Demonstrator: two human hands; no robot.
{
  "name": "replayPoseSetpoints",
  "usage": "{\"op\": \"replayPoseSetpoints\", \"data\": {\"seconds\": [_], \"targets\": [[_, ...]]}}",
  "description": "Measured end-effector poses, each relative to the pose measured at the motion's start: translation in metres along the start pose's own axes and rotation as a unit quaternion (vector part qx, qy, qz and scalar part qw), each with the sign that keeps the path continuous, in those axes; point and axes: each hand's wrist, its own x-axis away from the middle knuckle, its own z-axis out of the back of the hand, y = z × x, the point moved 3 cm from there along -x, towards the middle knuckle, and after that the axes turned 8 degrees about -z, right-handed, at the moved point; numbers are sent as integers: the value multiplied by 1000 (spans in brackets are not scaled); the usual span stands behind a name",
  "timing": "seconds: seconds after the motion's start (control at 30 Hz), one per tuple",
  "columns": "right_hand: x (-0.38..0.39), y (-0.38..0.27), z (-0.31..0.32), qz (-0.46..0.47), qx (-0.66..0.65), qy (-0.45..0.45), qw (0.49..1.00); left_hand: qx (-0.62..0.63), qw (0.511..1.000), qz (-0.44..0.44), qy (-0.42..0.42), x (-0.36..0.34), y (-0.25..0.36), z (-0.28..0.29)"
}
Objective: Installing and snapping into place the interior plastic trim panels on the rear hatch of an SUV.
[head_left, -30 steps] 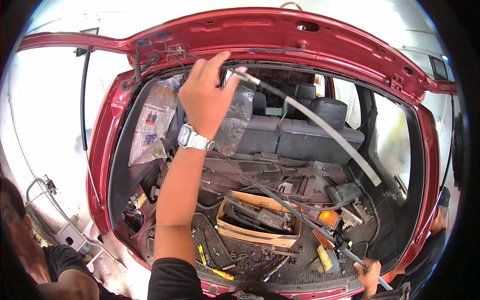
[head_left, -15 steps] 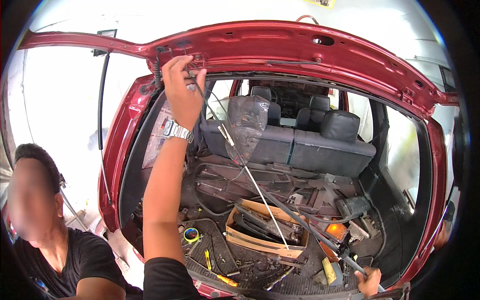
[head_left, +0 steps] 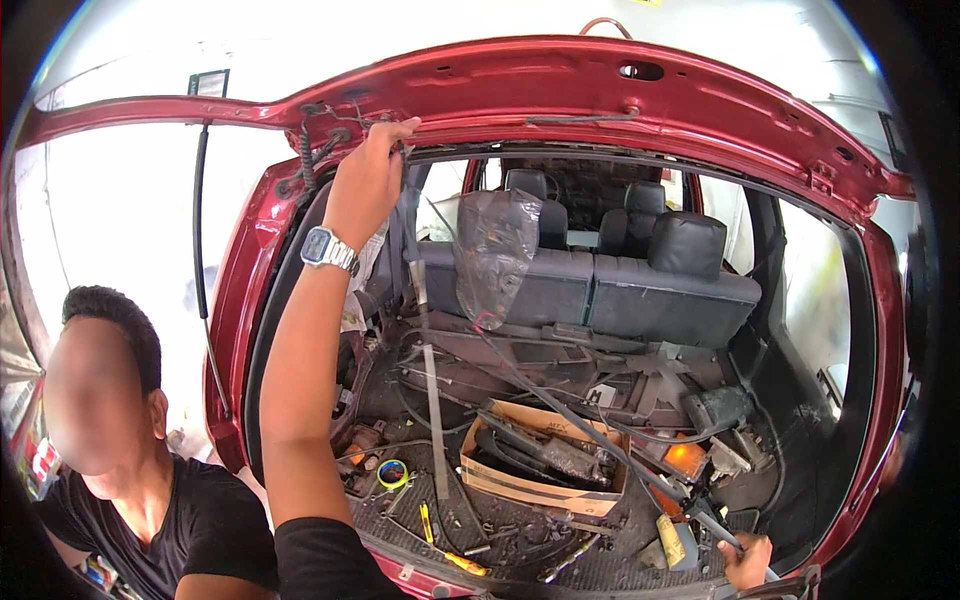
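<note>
My left hand (head_left: 370, 172), with a silver watch on the wrist, is raised beside the raised red tailgate (head_left: 550, 85), fingers closed on a thin dangling cable with a long pale strip (head_left: 436, 420), blurred by motion, hanging below. My right hand (head_left: 746, 561), at the lower right, is wrapped round a long dark grey rod (head_left: 640, 462) lying diagonally over the cargo area. Under the rod sits an open cardboard box (head_left: 540, 496) of black parts, with an orange lamp (head_left: 685, 461) to its right.
A person (head_left: 210, 520) in a black T-shirt stands at my left. Screwdrivers (head_left: 462, 563), a tape roll (head_left: 392, 476) and several loose parts lie on the cargo floor. Rear seats (head_left: 672, 300), a plastic sheet (head_left: 495, 255) and a gas strut (head_left: 201, 230) are further around.
The pale strip has swung from sticking out rightward to hanging down. My left hand moved left, then slightly right. The person at my left has come further into view, and the view has shifted.
</note>
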Motion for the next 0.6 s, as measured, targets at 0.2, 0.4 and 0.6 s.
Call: {"op": "replayPoseSetpoints", "data": {"seconds": [0.2,0.4,0.6], "targets": [[0,3,-7,-6,9,-1,1000,-84,995,-54,21,-42,-9,-20],[10,19,-13,69,10,56,996,-82,989,-90,88,-68,-17,-25],[12,3,1,-31,27,-81,996,-82,988,-21,132,-67,-11,-35]]}}
